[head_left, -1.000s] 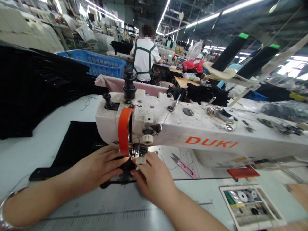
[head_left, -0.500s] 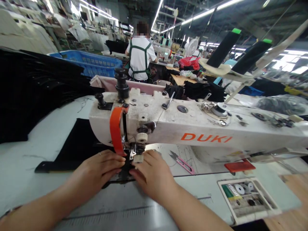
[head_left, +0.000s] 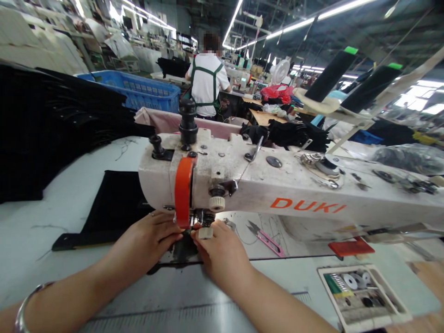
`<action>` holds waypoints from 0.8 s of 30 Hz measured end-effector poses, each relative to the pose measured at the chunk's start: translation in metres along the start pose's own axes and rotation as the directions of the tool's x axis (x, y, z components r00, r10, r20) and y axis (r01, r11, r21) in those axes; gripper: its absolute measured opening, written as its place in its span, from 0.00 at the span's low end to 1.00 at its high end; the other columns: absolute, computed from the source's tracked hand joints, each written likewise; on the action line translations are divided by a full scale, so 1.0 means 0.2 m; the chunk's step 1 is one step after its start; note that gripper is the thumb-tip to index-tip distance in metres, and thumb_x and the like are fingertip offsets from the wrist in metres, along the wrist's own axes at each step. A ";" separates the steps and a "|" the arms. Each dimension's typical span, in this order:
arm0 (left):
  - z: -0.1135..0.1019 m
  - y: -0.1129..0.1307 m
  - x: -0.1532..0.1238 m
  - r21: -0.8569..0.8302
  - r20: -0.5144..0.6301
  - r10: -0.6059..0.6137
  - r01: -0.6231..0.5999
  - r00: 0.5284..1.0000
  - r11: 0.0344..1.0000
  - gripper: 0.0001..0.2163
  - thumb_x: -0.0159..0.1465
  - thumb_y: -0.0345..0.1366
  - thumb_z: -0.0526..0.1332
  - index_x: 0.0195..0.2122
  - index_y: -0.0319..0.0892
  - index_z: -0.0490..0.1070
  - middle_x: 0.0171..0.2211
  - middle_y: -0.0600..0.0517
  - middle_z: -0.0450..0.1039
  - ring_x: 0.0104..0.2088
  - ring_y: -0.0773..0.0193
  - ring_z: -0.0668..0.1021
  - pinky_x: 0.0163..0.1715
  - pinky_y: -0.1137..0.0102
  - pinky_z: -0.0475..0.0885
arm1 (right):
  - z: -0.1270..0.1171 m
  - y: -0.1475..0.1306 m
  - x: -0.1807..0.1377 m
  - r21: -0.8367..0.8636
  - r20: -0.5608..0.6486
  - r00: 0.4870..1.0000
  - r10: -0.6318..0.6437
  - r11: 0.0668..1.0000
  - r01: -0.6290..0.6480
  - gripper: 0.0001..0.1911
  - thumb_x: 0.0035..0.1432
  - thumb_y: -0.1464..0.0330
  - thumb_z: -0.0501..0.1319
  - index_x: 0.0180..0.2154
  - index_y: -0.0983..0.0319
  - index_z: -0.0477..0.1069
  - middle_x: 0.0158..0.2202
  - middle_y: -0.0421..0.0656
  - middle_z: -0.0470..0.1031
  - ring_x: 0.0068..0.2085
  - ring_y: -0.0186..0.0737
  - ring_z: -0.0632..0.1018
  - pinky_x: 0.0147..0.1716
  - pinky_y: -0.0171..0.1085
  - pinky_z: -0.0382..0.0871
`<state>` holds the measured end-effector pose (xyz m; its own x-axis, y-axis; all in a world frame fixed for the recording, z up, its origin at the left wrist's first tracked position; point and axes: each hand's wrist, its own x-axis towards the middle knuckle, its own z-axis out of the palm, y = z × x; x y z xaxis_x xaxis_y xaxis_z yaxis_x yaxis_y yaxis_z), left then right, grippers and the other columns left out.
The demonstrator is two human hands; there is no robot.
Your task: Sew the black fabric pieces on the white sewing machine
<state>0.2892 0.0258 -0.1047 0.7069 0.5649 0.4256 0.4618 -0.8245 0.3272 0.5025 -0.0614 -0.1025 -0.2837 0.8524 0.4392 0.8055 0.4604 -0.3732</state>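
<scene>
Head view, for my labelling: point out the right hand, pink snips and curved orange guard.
Right hand (head_left: pixel 225 249), head view: back of hand.
Pink snips (head_left: pixel 267 239), head view: handle.
Curved orange guard (head_left: pixel 182 192), head view: front face.

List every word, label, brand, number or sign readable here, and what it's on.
"DUKI": orange lettering on the sewing machine.
Ruler scale on the tabletop: graduation marks show; any numbers are too blurred.
Small mark on the black fabric: too small to read.
Background: nothing legible.
</scene>
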 end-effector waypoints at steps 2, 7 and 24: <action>0.01 -0.02 0.01 0.012 -0.009 -0.018 0.018 1.000 1.000 0.17 0.74 0.42 0.54 0.45 0.50 0.84 0.44 0.51 0.86 0.48 0.53 0.85 0.54 0.58 0.80 | 0.00 0.00 0.01 -0.036 0.022 1.000 0.007 0.999 -0.006 0.09 0.68 0.77 0.60 0.41 0.62 0.78 0.40 0.47 0.80 0.41 0.46 0.77 0.42 0.39 0.74; 0.03 -0.05 0.02 0.026 -0.016 -0.056 0.056 0.998 0.998 0.14 0.73 0.40 0.57 0.44 0.49 0.85 0.43 0.52 0.86 0.46 0.53 0.86 0.51 0.61 0.81 | 0.01 0.01 0.02 -0.078 0.036 0.999 -0.003 0.997 0.006 0.10 0.68 0.77 0.59 0.43 0.63 0.78 0.40 0.49 0.79 0.41 0.48 0.76 0.42 0.41 0.74; 0.06 -0.06 0.02 0.004 -0.019 -0.109 0.109 0.994 0.994 0.15 0.73 0.42 0.57 0.43 0.48 0.85 0.41 0.49 0.87 0.44 0.51 0.86 0.50 0.58 0.81 | 0.02 0.00 0.01 -0.048 0.077 0.996 0.054 0.998 -0.050 0.12 0.68 0.77 0.57 0.46 0.62 0.77 0.46 0.51 0.79 0.46 0.49 0.76 0.47 0.43 0.74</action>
<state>0.2923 0.0369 -0.1165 0.6421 0.6516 0.4039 0.5377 -0.7583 0.3685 0.5001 -0.0583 -0.1055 -0.2792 0.8924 0.3546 0.8428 0.4047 -0.3548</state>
